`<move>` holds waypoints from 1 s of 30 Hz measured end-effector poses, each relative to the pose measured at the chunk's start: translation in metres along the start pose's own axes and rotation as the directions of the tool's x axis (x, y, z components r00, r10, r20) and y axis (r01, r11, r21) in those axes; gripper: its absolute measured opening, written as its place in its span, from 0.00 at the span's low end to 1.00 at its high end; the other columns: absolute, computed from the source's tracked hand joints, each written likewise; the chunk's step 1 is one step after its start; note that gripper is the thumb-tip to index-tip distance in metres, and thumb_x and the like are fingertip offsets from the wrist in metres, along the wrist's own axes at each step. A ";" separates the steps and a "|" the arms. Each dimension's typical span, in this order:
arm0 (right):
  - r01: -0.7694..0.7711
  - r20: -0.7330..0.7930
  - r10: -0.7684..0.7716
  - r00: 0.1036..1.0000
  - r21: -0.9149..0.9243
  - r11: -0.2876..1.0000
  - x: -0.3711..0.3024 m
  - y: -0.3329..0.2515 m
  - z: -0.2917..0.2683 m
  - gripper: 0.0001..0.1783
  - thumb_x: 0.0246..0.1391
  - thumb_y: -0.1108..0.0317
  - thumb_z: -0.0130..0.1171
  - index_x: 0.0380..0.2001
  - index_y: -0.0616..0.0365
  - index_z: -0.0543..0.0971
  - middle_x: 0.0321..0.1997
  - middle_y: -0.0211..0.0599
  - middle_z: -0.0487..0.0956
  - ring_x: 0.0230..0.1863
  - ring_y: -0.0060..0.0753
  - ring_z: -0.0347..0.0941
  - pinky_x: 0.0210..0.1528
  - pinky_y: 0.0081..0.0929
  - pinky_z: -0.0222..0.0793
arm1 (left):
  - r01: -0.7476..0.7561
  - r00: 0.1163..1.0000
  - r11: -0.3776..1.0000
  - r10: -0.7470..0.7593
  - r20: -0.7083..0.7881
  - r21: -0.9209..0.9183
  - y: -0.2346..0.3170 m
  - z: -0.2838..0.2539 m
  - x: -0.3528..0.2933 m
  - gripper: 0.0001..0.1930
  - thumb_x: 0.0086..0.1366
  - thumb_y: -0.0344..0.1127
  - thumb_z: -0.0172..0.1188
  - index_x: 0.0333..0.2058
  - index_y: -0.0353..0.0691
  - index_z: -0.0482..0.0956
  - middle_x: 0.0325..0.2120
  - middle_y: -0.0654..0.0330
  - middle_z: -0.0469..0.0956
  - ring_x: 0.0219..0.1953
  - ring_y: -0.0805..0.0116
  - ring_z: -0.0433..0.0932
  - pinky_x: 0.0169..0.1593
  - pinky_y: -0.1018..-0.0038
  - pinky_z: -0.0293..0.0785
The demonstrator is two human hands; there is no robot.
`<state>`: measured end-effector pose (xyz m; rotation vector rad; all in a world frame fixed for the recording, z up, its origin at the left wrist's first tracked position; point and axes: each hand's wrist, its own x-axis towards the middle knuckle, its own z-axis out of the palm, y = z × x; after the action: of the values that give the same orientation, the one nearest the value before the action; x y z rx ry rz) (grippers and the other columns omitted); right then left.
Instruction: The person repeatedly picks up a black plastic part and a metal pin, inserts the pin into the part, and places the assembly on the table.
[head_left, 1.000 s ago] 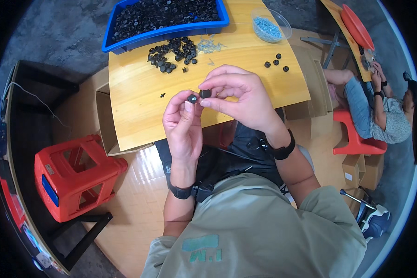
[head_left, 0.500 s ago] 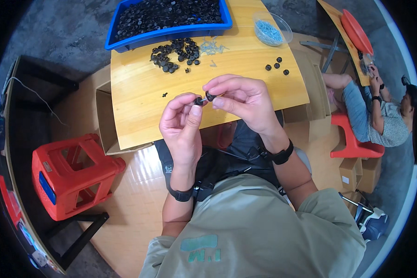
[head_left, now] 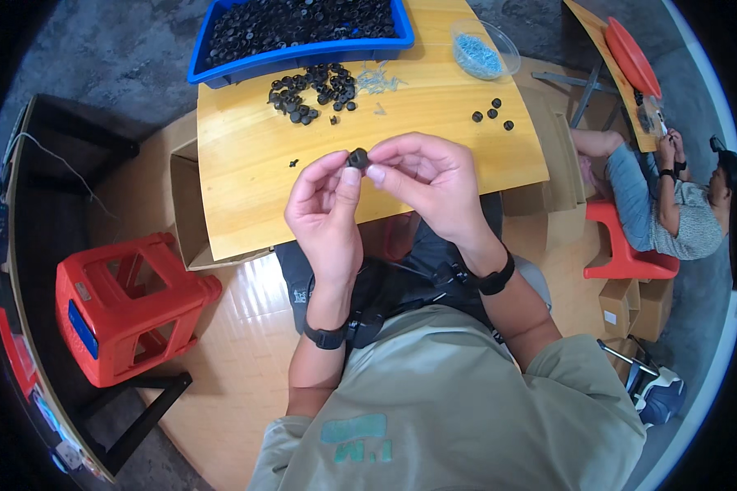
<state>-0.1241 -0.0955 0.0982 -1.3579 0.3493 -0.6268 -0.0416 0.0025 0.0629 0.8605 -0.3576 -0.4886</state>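
Note:
Above the table's near part, a small round black plastic piece (head_left: 358,157) sits between the fingertips of both hands. My left hand (head_left: 329,204) pinches it from the left with thumb and forefinger. From the right, the thumb and forefinger of my right hand (head_left: 438,184) close on it too. Beyond the hands lies a loose heap of black plastic caps (head_left: 311,92), with a small scatter of thin silvery screws (head_left: 377,79) beside it. Several similar round black pieces (head_left: 493,115) rest apart on the right. A tiny black part (head_left: 294,163) lies to the left of my hands.
At the table's (head_left: 246,180) far edge stands a blue bin (head_left: 303,60) full of black parts. A clear bowl (head_left: 512,64) of screws is at the far right. Red stool (head_left: 131,303) left; cardboard box (head_left: 190,213) beside the table. Another person (head_left: 671,196) sits working at right.
Half a second ago two black caps with a silvery shank between them showed at my fingertips. Now they appear as one closed piece, and my hands are nearer each other.

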 end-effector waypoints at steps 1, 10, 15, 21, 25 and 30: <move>0.001 0.001 -0.001 1.000 0.001 1.000 0.001 0.001 0.001 0.09 0.50 0.80 0.60 0.37 0.68 0.77 0.39 0.39 0.79 0.41 0.23 0.76 0.44 0.20 0.73 | 0.021 1.000 0.999 -0.021 -0.005 -0.036 -0.001 0.001 0.001 0.12 0.59 0.20 0.59 0.43 0.30 0.75 0.36 0.58 0.78 0.38 0.76 0.76 0.44 0.82 0.71; 0.113 0.045 -0.107 0.993 -0.181 0.977 0.007 -0.001 -0.003 0.10 0.47 0.79 0.64 0.35 0.66 0.77 0.39 0.37 0.79 0.38 0.21 0.76 0.38 0.17 0.74 | 0.015 0.999 0.998 -0.017 0.041 0.058 -0.004 -0.006 0.000 0.12 0.60 0.22 0.59 0.44 0.30 0.75 0.38 0.58 0.78 0.39 0.76 0.76 0.46 0.81 0.72; 0.070 0.004 -0.070 0.998 -0.111 0.991 0.005 -0.006 -0.003 0.13 0.48 0.80 0.63 0.40 0.66 0.76 0.41 0.37 0.79 0.38 0.21 0.76 0.40 0.17 0.74 | 0.061 0.998 0.998 -0.061 0.014 0.004 -0.004 -0.002 -0.002 0.12 0.60 0.21 0.59 0.43 0.30 0.75 0.37 0.58 0.79 0.39 0.75 0.77 0.46 0.80 0.72; 0.001 0.039 -0.006 0.999 0.132 0.991 0.002 -0.004 -0.010 0.13 0.49 0.79 0.61 0.41 0.66 0.76 0.42 0.36 0.79 0.42 0.22 0.76 0.42 0.17 0.73 | 0.072 0.995 0.992 -0.065 0.070 -0.099 0.001 0.000 -0.004 0.11 0.61 0.21 0.58 0.43 0.29 0.75 0.38 0.56 0.79 0.41 0.73 0.77 0.49 0.78 0.73; 0.069 0.027 -0.069 0.997 0.034 0.997 -0.001 0.001 -0.010 0.13 0.50 0.79 0.61 0.41 0.65 0.76 0.41 0.37 0.79 0.43 0.23 0.76 0.44 0.19 0.73 | 0.040 0.998 0.997 -0.037 0.049 -0.058 0.000 -0.001 -0.004 0.11 0.60 0.21 0.59 0.42 0.29 0.75 0.37 0.57 0.79 0.40 0.73 0.77 0.47 0.80 0.73; 0.098 0.028 -0.100 0.995 0.054 0.994 -0.003 0.009 -0.006 0.12 0.50 0.79 0.61 0.40 0.64 0.77 0.41 0.37 0.79 0.44 0.24 0.76 0.45 0.20 0.73 | 0.021 0.999 1.000 -0.020 0.032 -0.020 -0.001 -0.004 -0.005 0.12 0.58 0.20 0.61 0.42 0.29 0.76 0.37 0.58 0.78 0.39 0.74 0.76 0.45 0.81 0.72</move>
<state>-0.1283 -0.0979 0.0877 -1.3394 0.2403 -0.6916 -0.0437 0.0070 0.0587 0.8375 -0.3729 -0.5246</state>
